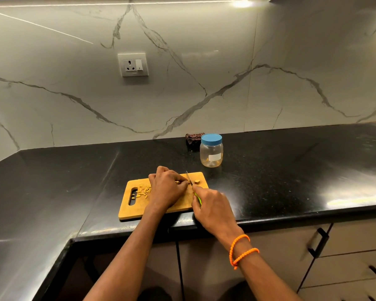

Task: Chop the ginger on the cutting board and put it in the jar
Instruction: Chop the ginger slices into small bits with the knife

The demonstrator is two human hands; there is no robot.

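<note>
Chopping stage: head view shows the cutting mid-way, by my reading.
Left hand: the left hand rests on the cutting board, fingers curled down and pinching a piece of ginger just beside the blade.
Right hand: the right hand is wrapped round the green handle of the knife, blade down on the board.
Done: a heap of chopped pieces lies near the board's handle slot.
Left to cut: the held piece and a loose chunk on the blade's far side.
Jar: the jar stands behind the board on the black counter, blue lid on; it looks nearly empty, so filling seems not yet begun.
</note>
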